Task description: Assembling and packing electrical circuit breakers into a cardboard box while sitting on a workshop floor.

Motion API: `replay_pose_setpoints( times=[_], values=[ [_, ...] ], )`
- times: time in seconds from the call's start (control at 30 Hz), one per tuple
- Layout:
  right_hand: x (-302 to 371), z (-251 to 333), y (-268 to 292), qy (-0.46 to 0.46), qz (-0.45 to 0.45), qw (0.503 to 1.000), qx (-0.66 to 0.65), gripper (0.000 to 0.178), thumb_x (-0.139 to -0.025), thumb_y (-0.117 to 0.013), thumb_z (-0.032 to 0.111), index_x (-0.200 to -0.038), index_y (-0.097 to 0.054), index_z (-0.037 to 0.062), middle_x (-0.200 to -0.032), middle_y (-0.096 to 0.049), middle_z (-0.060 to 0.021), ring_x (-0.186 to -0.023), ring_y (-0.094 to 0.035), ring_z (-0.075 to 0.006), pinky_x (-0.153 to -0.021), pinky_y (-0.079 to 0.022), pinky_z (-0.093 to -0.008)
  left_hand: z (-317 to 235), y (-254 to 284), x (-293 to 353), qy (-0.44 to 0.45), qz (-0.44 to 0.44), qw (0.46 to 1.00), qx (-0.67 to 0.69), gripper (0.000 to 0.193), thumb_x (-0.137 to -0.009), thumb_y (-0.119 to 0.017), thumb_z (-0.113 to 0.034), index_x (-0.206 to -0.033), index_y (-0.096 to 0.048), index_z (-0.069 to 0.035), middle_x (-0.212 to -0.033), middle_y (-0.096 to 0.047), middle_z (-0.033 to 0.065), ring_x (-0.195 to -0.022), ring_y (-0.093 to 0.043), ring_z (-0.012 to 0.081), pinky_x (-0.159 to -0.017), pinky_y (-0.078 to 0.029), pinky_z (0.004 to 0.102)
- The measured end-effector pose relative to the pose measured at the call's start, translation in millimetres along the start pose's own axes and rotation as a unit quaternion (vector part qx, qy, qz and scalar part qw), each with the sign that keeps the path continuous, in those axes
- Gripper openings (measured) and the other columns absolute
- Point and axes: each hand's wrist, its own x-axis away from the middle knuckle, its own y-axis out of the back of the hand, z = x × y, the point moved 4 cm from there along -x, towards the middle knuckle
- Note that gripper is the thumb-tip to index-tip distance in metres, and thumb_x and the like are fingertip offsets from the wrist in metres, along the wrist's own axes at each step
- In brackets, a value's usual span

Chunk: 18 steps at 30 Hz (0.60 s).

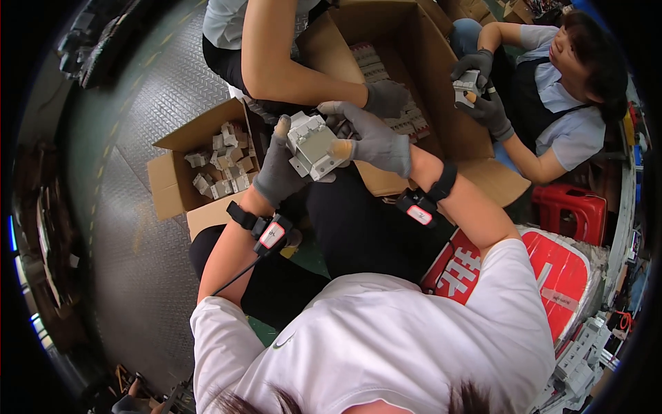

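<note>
A grey-white boxy plastic housing [316, 148], with steps and notches along its edges, is held up in front of me between both hands. My left hand [281, 169], in a grey glove, is closed around its left side and lower edge, with the thumb standing up along the side. From the right, my right hand [376, 141] grips it too; its glove is grey with a tan thumb tip that presses on the housing's front. The fingers behind the housing are partly hidden.
Left of my hands, an open cardboard box [165, 183] holds several loose housings [224, 155]. Beyond, a large carton [441, 90] contains rows of parts; a co-worker's gloved hand [386, 98] reaches into it. Another person [552, 103] holds a similar housing at right, near a red stool [571, 212].
</note>
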Motion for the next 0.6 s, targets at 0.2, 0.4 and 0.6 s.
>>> replay_pose_setpoints(
  times=[0.2,0.4,0.6],
  values=[
    [17.3,2.4,10.6,0.144,0.123,0.967,0.173,0.124,-0.053,-0.095,0.033,-0.155,-0.029,0.0097,-0.150,-0.034,-0.0163,-0.129,-0.048,-0.0282,-0.108,-0.045,-0.0396,16.4,-10.9,4.0,0.084,0.005,0.996,-0.021,0.091,-0.086,-0.039,-0.084,-0.143,-0.048,-0.013,-0.132,-0.060,0.0137,-0.106,-0.069,0.0315,-0.070,-0.065,0.0491],
    [16.3,-4.6,2.5,0.144,0.112,0.954,0.237,0.107,-0.050,-0.092,0.022,-0.144,-0.042,0.0109,-0.138,-0.045,-0.0137,-0.129,-0.048,-0.0289,-0.110,-0.041,-0.0388,31.4,-0.5,5.7,0.094,0.031,0.995,0.031,0.092,-0.088,-0.034,-0.083,-0.145,-0.046,-0.012,-0.139,-0.055,0.0148,-0.125,-0.057,0.0337,-0.100,-0.051,0.0517],
    [22.0,-10.3,15.8,0.058,0.065,0.981,0.174,0.096,-0.055,-0.090,0.022,-0.137,-0.044,0.0054,-0.125,-0.056,-0.0127,-0.118,-0.058,-0.0257,-0.103,-0.046,-0.0364,21.6,4.2,1.3,-0.070,0.099,0.943,-0.309,0.115,-0.081,-0.073,-0.063,-0.159,-0.012,-0.006,-0.158,-0.031,0.0165,-0.147,-0.028,0.0323,-0.120,-0.025,0.0417]
  ],
)
